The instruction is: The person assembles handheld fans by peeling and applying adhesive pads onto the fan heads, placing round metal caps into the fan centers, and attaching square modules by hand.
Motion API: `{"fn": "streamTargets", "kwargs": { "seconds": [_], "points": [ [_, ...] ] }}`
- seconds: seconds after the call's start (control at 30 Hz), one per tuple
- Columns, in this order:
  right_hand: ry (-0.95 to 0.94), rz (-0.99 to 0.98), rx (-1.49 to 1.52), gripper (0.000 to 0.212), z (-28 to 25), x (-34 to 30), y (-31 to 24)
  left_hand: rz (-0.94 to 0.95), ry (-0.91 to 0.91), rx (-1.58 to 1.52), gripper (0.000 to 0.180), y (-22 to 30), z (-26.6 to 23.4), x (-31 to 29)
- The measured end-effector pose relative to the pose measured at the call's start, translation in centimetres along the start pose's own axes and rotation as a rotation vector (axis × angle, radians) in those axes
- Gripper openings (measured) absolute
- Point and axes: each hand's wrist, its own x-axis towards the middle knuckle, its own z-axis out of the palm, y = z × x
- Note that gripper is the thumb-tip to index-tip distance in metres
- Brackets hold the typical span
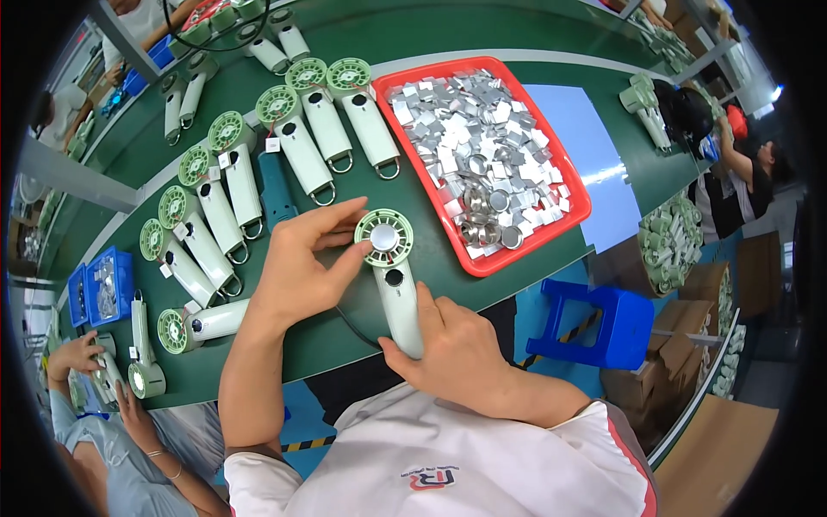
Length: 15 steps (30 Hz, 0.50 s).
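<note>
A pale green handheld fan (401,312) lies in front of me on the green table, its round head pointing away. A silver round cap (384,239) sits at the centre of that head, inside the vaned ring. My left hand (303,263) curls around the left rim of the head, thumb by the cap and index finger at the upper edge. Lower down, my right hand (461,351) grips the handle between thumb and fingers. Just beyond is a red tray (469,264) heaped with small silver square pieces and several round metal caps.
Several similar fans (304,159) lie in a row across the table, and a teal tool (276,189) lies among them. A blue sheet (573,138) is right of the tray. Co-worker's hands (138,426) work at left near blue bins (108,284). A blue stool (616,327) stands right.
</note>
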Motion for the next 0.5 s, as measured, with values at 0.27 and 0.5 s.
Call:
{"fn": "streamTargets", "kwargs": {
  "seconds": [0.27, 0.5],
  "points": [
    [0.041, -0.028, -0.007, 0.078, 0.3, -0.4, 0.3, 0.081, -0.005, 0.072, 0.064, 0.9, 0.7, -0.3],
    [0.004, -0.048, -0.031, 0.082, 0.1, -0.6, 0.8, 0.197, 0.067, 0.171, 0.062, 0.6, 1.1, -0.6]
  ]
}}
